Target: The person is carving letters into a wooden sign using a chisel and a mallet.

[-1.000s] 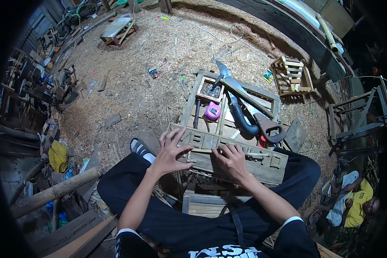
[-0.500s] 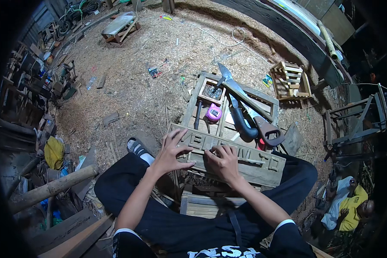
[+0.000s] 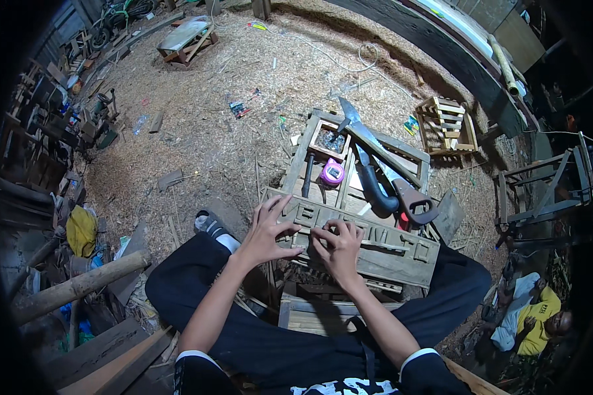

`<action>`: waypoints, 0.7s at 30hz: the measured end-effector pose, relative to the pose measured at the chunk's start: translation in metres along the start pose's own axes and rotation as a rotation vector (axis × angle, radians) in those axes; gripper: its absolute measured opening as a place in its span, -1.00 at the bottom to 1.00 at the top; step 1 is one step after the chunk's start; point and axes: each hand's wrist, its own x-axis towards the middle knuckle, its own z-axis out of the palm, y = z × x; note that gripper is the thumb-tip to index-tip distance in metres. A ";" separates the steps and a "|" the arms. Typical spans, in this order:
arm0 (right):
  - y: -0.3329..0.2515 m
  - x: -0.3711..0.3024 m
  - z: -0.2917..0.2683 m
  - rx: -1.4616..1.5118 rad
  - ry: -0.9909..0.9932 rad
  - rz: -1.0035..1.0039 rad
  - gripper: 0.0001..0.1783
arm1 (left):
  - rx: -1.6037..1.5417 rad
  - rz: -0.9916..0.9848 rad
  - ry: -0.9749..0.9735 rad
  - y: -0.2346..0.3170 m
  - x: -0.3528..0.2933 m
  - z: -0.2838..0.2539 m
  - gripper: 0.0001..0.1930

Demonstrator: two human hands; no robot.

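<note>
A weathered wooden board (image 3: 392, 268) lies across the low bench in front of me, with raised wooden pieces (image 3: 379, 234) shaped like letters along it. A thin wooden strip (image 3: 385, 247) runs below them. My left hand (image 3: 260, 232) rests at the board's left end, thumb and fingers spread apart. On the middle of the board, my right hand (image 3: 338, 249) has its fingers bent and drawn together; whatever is under the fingertips is hidden. Just beyond the board are a pink tape measure (image 3: 333, 172) and a handsaw (image 3: 417, 203) with a brown handle.
The slatted bench (image 3: 291, 172) also bears a small box of nails (image 3: 330, 141), a dark rod-like tool (image 3: 308, 176) and a black-handled blade (image 3: 375, 193). A slatted crate (image 3: 447, 125) stands at right. A person in yellow (image 3: 540, 322) is at the lower right.
My right hand has shifted slightly left, its fingers more bent and bunched. My left hand stays spread at the board's left end. The view has moved slightly.
</note>
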 end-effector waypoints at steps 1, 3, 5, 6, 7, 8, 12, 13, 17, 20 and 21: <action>-0.001 0.000 0.001 0.007 0.000 0.035 -0.78 | 0.000 0.000 0.001 0.000 -0.001 0.000 -0.50; -0.004 -0.001 0.004 0.005 0.020 0.037 -0.78 | -0.014 -0.021 -0.006 -0.001 -0.001 0.000 -0.50; -0.006 -0.001 0.006 0.003 0.041 0.038 -0.78 | -0.016 -0.022 -0.004 -0.001 -0.001 0.000 -0.50; -0.007 -0.002 0.007 0.000 0.046 0.044 -0.78 | -0.017 -0.023 -0.004 -0.001 -0.001 0.000 -0.49; -0.008 -0.001 0.007 -0.003 0.053 0.051 -0.79 | -0.017 -0.021 -0.002 -0.001 -0.001 0.001 -0.49; -0.008 -0.001 0.007 -0.004 0.055 0.050 -0.79 | -0.019 -0.025 -0.004 0.000 0.000 0.001 -0.49; -0.007 -0.001 0.008 0.026 0.071 0.070 -0.81 | -0.033 -0.043 -0.019 0.003 0.001 0.000 -0.49; -0.007 -0.001 0.009 0.029 0.075 0.075 -0.81 | -0.032 -0.042 -0.018 0.002 0.001 0.000 -0.49; -0.010 0.000 0.010 0.032 0.094 0.080 -0.81 | -0.059 -0.037 -0.012 0.000 0.000 -0.001 -0.48; -0.010 -0.001 0.010 0.025 0.088 0.084 -0.82 | -0.064 -0.029 -0.028 0.000 0.000 -0.003 -0.45; -0.010 -0.001 0.010 0.025 0.088 0.084 -0.82 | -0.066 -0.027 -0.036 0.000 0.000 -0.003 -0.43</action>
